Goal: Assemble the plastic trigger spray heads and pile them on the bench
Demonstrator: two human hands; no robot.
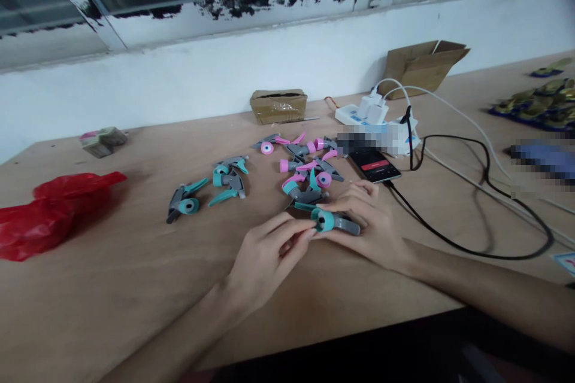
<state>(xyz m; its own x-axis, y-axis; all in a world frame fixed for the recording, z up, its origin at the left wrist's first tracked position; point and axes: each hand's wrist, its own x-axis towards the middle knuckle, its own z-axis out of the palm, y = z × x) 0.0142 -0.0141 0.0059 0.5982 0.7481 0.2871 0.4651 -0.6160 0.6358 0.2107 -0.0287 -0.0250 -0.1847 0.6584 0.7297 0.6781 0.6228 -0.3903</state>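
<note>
My right hand (375, 224) is closed around a grey and teal trigger spray head (327, 221), its teal collar opening turned up towards me. At the left side of that collar, the thumb and forefinger of my left hand (267, 251) pinch together against the rim. Whether a small part sits between those fingertips is too small to make out. Just beyond my hands lies a loose pile of grey and pink spray heads (308, 164), with a teal one (305, 194) at its near edge. Further left rest several teal spray heads (230, 179), one of them apart (184, 202).
A phone (375, 163) with a black cable (431, 239) lies right of the pile. Behind it are a power strip (354, 115) with white chargers and an open carton (417, 69). A small cardboard box (279, 109) stands by the wall; a red plastic bag (58, 209) lies left.
</note>
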